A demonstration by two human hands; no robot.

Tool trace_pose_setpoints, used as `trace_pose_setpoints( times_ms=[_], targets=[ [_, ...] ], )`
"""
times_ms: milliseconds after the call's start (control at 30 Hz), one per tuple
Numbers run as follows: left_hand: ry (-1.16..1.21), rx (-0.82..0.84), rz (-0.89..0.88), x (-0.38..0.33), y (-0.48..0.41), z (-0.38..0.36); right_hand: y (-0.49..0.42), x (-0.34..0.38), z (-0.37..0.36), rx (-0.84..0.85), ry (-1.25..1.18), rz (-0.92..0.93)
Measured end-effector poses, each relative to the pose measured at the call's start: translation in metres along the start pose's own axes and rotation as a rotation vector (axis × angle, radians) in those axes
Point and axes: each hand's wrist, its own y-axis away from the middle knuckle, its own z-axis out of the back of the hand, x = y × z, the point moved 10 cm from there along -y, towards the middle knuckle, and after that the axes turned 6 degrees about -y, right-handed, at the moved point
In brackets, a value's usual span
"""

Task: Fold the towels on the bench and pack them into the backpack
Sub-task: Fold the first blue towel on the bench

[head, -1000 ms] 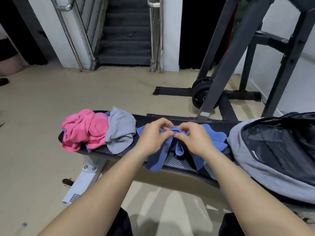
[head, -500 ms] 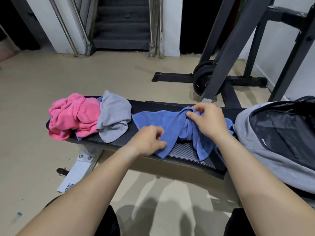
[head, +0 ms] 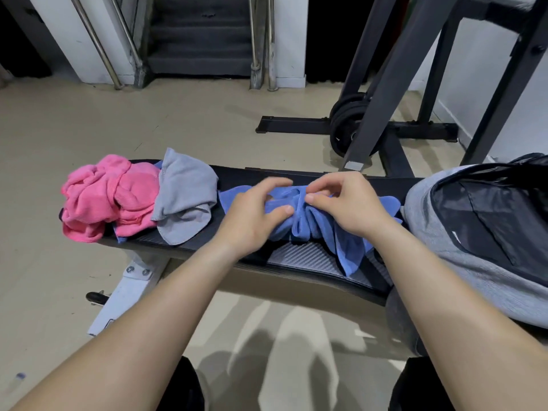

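A crumpled blue towel (head: 308,226) lies across the middle of the black bench (head: 296,259), one end hanging over the near edge. My left hand (head: 255,215) and my right hand (head: 347,206) meet over its middle, each pinching a bunched fold between thumb and fingers. At the bench's left end sit a pink towel (head: 109,197) in a heap and a grey towel (head: 184,197) beside it. The grey backpack (head: 462,241) lies at the right end, its dark mouth open.
A dark steel rack (head: 385,84) with weight plates (head: 347,120) stands behind the bench at the right. Stairs with metal rails (head: 201,37) rise at the back. Beige floor lies all around, and the bench's white foot (head: 118,295) is at the lower left.
My hands had spread apart along the blue towel half a second ago; now they have come back together at its middle. The view has shifted slightly.
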Motion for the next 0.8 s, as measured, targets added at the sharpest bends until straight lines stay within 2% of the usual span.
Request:
trace_pose_setpoints(
  times_ms=[100,200,367,500,633,800],
  targets=[
    [-0.045,0.050,0.007,-0.004,0.001,-0.020,0.004,0.005,-0.005,0.035,-0.116,-0.002],
    [-0.037,0.008,0.039,-0.004,-0.003,-0.017,0.008,0.007,-0.004,0.076,-0.098,0.006],
    [-0.114,-0.091,0.113,0.005,-0.012,0.010,0.011,0.002,0.016,0.035,0.277,0.043],
    [-0.159,-0.138,0.172,0.018,-0.015,0.027,0.016,-0.016,0.040,-0.028,0.343,-0.044],
    [-0.160,-0.209,0.283,0.041,-0.015,0.046,0.023,-0.024,0.067,-0.118,0.250,-0.103],
    [-0.131,-0.183,0.324,0.051,-0.012,0.042,0.031,-0.026,0.076,-0.142,-0.034,-0.140]
  ],
)
